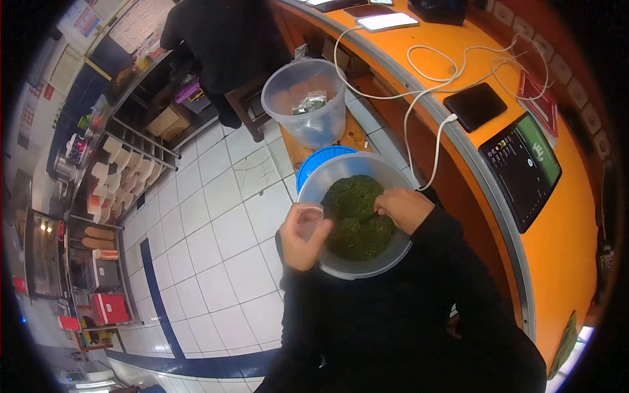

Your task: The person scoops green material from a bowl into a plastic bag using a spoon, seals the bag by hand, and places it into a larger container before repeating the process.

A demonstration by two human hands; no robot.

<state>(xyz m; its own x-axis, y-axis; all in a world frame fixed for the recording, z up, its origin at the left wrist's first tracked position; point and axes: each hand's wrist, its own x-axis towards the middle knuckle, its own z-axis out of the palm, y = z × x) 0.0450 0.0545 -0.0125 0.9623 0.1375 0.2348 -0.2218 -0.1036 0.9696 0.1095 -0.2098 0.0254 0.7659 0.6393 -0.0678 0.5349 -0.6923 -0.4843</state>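
Chopped green herbs (357, 226) fill the bottom of a translucent plastic tub (350, 272) close to my body. My right hand (404, 208) is over the tub's right side, its fingers pinched together at the herbs; what they hold is too small to make out. At the tub's left rim, my left hand (304, 234) is curved with thumb and fingers apart, and something thin and clear may be between them. A blue round lid (321, 159) lies partly under the tub.
A second clear tub (313, 134) with a small bag of greens stands beyond. An orange counter (557, 262) on the right carries a tablet (521, 170), a black phone (475, 107) and white cables. A person in black (226, 46) is at the back. Shelves line the left.
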